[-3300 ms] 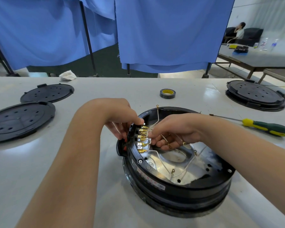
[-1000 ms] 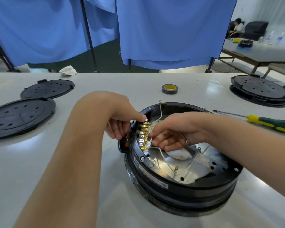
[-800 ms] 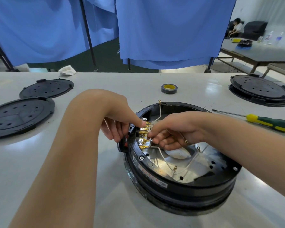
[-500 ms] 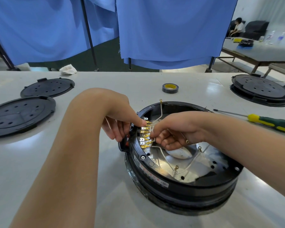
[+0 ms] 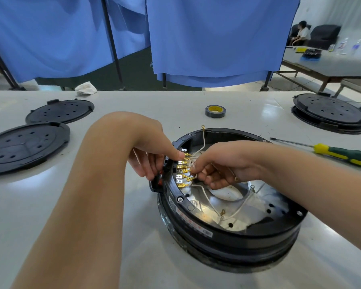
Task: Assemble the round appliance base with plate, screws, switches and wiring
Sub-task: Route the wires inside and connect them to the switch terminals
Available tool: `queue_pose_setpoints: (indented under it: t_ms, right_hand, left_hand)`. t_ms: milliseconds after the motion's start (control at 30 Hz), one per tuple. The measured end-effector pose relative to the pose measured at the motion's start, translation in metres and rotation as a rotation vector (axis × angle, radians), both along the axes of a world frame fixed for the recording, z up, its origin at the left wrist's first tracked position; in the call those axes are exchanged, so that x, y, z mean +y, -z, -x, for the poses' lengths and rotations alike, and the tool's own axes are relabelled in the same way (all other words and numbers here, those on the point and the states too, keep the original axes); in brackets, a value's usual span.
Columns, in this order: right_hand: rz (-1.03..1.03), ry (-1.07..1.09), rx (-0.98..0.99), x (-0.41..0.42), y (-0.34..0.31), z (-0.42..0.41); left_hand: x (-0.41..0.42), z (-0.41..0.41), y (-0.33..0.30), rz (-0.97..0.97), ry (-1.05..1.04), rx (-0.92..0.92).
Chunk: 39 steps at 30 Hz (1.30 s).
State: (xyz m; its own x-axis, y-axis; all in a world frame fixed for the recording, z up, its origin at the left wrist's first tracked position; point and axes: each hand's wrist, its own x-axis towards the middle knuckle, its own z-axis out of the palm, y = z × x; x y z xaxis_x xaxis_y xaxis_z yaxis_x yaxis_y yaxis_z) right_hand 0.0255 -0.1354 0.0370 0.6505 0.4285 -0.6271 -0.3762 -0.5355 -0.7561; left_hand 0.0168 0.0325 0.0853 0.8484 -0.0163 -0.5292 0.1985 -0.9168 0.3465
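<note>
On a pale grey table (image 5: 133, 257), slightly right of centre and close to the viewer, sits a round black appliance base (image 5: 227, 230), open at the top, with a shiny metal plate (image 5: 256, 213) inside it. Along the base's left inner rim runs a column of small gold terminals (image 5: 182, 170), and thin white wires (image 5: 238, 207) with ring ends loop across the plate; one wire stands up past the base's far rim.

Both bare hands meet at that left rim. A left hand (image 5: 152, 149) curls over the outside of the rim, its forefinger tip pressing on the uppermost terminals while the other fingers wrap the black switch block there. A right hand (image 5: 219, 163) reaches in from the right, fingers curled, thumb and forefinger pinching a white wire just beside the terminals.

Right of the base lies a screwdriver (image 5: 340, 154) with a yellow and green handle. Beyond the base, near its far side, is a roll of black tape (image 5: 215, 111). Left of the base lie two flat black perforated covers (image 5: 27, 146), and far to the right is a stack of black round parts (image 5: 331, 113). Behind the table hang blue curtains (image 5: 217, 34).
</note>
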Motion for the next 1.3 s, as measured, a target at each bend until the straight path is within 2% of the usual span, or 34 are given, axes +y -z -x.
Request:
queue_pose_setpoints:
  t_ms: [1033, 1300]
  right_hand:
    - [-0.069, -0.023, 0.055, -0.0043, -0.0011, 0.0000]
    - [-0.092, -0.031, 0.119, -0.0051, -0.0020, -0.0024]
  left_hand:
    - [-0.0029, -0.0007, 0.0002, 0.005, 0.027, 0.003]
    - [-0.0028, 0.0004, -0.0005, 0.011, 0.020, 0.004]
